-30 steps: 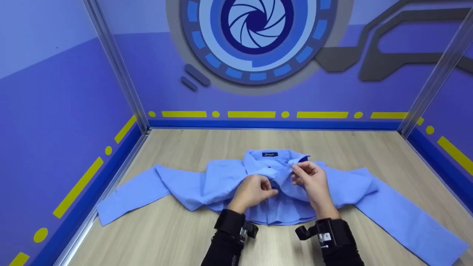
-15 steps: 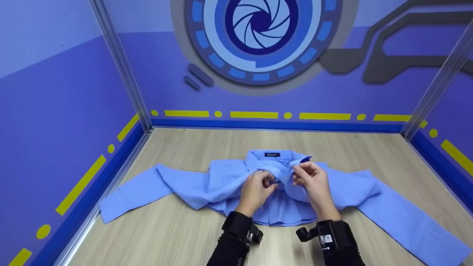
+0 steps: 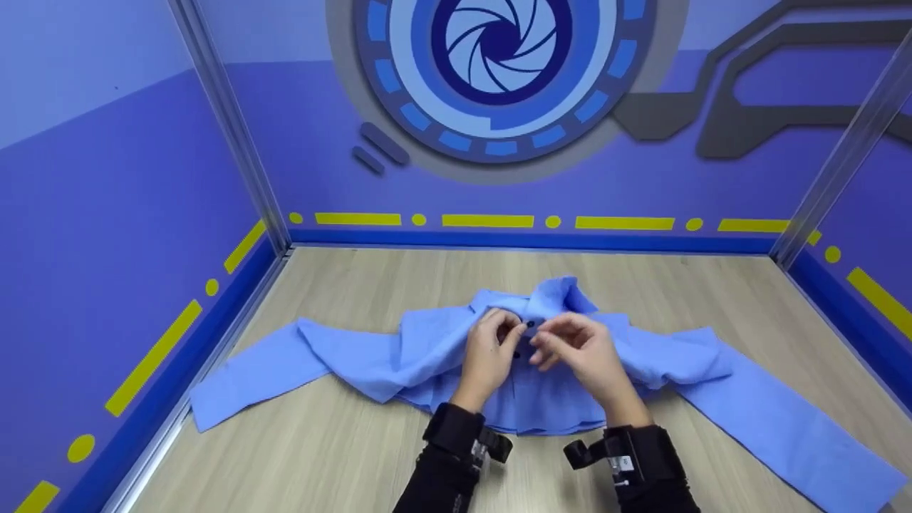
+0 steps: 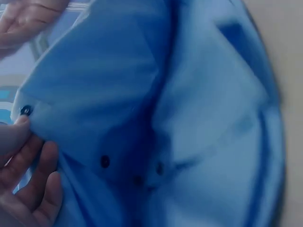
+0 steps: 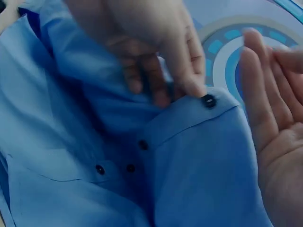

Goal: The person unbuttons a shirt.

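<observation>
A light blue shirt (image 3: 420, 356) lies on the table with both sleeves spread outward. My left hand (image 3: 486, 360) pinches the edge of the shirt's button strip beside a dark button (image 3: 531, 324). The left wrist view shows the thumb at that button (image 4: 26, 110), with the fingers behind the cloth. Just to the right, my right hand (image 3: 586, 356) has its fingers loosely bent. In the right wrist view its fingers (image 5: 265, 90) are apart from the cloth and hold nothing. More dark buttons show lower on the strip, such as one button (image 5: 143, 144). The collar's inner side is hidden.
The wood-grain table (image 3: 342, 456) is bounded by blue-purple panels, with a back wall (image 3: 271, 142) behind the shirt. Metal corner posts (image 3: 228, 128) rise at both back corners. Black wrist mounts (image 3: 456, 431) stick out from both wrists.
My right hand has let go of the shirt's right collar side and moved left toward my left hand. The collar side now stands folded up. My left hand has raised the button edge slightly.
</observation>
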Demonstrator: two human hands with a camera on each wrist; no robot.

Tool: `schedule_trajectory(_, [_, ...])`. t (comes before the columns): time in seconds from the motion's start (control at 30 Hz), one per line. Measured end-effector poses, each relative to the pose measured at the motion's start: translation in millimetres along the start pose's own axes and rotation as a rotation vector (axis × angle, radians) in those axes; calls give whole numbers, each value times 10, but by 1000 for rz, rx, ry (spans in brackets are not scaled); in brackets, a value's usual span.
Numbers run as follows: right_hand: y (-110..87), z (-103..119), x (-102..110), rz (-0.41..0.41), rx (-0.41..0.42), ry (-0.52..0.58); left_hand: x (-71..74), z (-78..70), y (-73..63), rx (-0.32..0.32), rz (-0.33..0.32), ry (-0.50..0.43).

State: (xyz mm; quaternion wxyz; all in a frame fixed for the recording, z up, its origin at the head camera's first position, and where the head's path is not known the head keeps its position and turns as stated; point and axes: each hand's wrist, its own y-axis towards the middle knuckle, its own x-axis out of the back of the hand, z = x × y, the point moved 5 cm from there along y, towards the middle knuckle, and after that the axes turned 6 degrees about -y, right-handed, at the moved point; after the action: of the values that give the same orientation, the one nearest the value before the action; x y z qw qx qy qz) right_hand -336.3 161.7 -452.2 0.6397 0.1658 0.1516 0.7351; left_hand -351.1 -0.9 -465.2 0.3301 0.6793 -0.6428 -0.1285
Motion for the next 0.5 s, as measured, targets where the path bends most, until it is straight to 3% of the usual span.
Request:
schedule_trajectory(0.07, [12,20,-58,-19,8,-99,36,-58,25,-6,-30,-49])
schedule_trajectory(0.23, [9,210,-132,-184,92,-259,107,-203,68,6,-54,-154])
schedule_trajectory(0.37, [-37,429,-174,-214,209,-258,145,-345,97,9,-26,-225])
schedule_trajectory(0.5, [-29,375,-121,-249,243,-215,157,-453,121,19,37,-208])
